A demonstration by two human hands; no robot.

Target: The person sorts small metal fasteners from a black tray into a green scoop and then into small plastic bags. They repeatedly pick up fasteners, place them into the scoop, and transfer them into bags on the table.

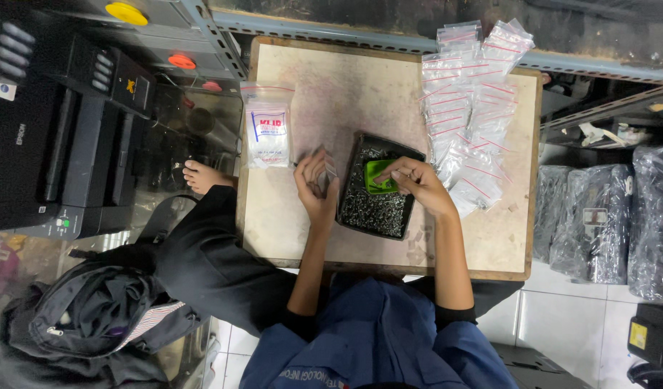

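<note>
A black tray [350,204] full of small metal screws sits in the middle of a low wooden table [360,94]. My right hand [418,184] grips a small green scoop [378,176] held over the screws. Left of the tray, my left hand [316,186] holds a small clear zip bag [329,167] upright between its fingers. A pack of empty zip bags [267,126] lies on the table to the left of that hand.
Several filled clear bags with red seal lines [468,108] are piled at the table's right. A black printer [50,130] stands at left, a dark backpack [94,310] lower left, black wrapped bundles [598,216] at right. My bare foot [202,175] rests beside the table.
</note>
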